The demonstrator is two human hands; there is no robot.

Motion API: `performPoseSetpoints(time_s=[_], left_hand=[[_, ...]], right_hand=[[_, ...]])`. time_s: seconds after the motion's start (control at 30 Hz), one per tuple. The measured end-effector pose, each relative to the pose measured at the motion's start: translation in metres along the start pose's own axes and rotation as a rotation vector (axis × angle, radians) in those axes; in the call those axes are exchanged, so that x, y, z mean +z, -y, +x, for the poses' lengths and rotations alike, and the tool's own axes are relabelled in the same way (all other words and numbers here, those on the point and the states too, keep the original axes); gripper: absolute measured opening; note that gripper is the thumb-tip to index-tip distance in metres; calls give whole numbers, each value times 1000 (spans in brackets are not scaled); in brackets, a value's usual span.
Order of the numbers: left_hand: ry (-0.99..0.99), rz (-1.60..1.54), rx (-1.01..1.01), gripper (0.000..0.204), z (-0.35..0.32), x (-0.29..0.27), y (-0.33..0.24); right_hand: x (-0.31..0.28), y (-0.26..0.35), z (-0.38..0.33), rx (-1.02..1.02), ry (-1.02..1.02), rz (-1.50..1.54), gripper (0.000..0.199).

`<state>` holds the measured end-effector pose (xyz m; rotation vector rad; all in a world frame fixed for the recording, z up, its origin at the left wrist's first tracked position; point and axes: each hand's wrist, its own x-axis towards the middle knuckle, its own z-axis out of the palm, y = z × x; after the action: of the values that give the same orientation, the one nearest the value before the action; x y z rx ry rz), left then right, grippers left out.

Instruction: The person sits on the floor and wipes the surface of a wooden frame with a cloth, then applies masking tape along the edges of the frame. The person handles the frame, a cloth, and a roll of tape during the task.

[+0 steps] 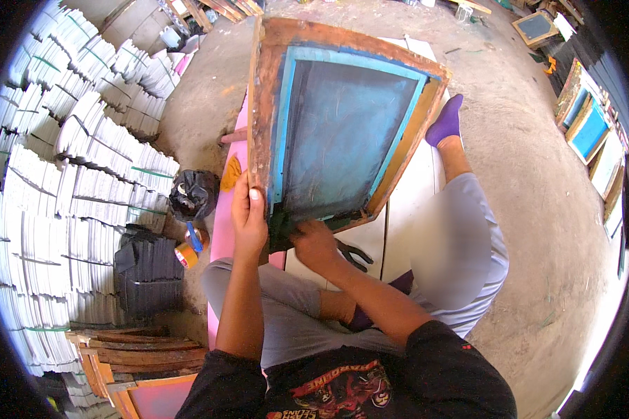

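Observation:
A silk-screen frame (258, 105) with worn brown wood is held tilted up before me. Light blue borders edge its dark, hazy mesh (349, 133). My left hand (248, 213) is closed on the lower left edge of the frame, its thumb lying on the near face. At the lower inside corner, my right hand (314, 244) is closed against the screen, over a dark patch; whatever its fingers hold is hidden. Beside the right wrist, a black item with curved, finger-like prongs (355, 255) lies on the white surface (416, 209).
Banded stacks of white sheets (84, 133) fill the left side. A black bag (193, 194), an orange tape roll (186, 255) and a black bundle (149, 276) stand nearer. Wooden frames (140, 356) lie at lower left; more screens (587, 129) lean at far right.

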<state>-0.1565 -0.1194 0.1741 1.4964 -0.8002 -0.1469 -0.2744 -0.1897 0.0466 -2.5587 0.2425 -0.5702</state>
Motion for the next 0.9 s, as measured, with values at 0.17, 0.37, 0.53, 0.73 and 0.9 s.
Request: performPoseSetpoints(time_s=[0.17, 0.37, 0.53, 0.73, 0.9], left_hand=[[-8, -30, -18, 43, -13, -3, 3], [12, -18, -2, 42, -2, 10, -7], [21, 14, 33, 43, -4, 10, -11], [27, 49, 28, 46, -10, 2, -8], [-16, -7, 39, 46, -12, 11, -14]], right_hand=[[-57, -14, 4, 101, 43, -110, 19], [-21, 21, -5, 142, -189, 191, 22], [2, 10, -6, -35, -120, 122, 15], [-15, -89, -41, 186, -17, -255, 10], [-79, -126, -45, 487, -249, -276, 27]])
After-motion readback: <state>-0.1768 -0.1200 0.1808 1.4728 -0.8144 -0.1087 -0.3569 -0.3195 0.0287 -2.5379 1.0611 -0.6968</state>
